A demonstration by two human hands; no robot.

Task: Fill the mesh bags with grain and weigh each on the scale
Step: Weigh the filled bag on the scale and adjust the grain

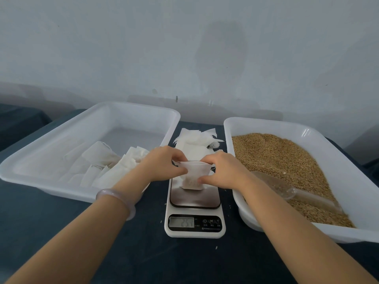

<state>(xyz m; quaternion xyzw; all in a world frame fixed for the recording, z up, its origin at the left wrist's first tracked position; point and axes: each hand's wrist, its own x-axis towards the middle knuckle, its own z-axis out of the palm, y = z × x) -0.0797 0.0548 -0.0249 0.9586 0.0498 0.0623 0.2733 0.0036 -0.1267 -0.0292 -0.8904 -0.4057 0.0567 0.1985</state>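
digits on the scale display [181, 222] are blurred, unreadable.

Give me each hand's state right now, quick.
Left hand: pinches the top edge of the mesh bag on the scale.
Right hand: grips the same bag's right side.

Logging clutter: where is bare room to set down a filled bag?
Free: tabletop in front of the scale; far floor of the left tray. Crowded: between the trays, scale and spare bags; the right tray holds grain and scoop.
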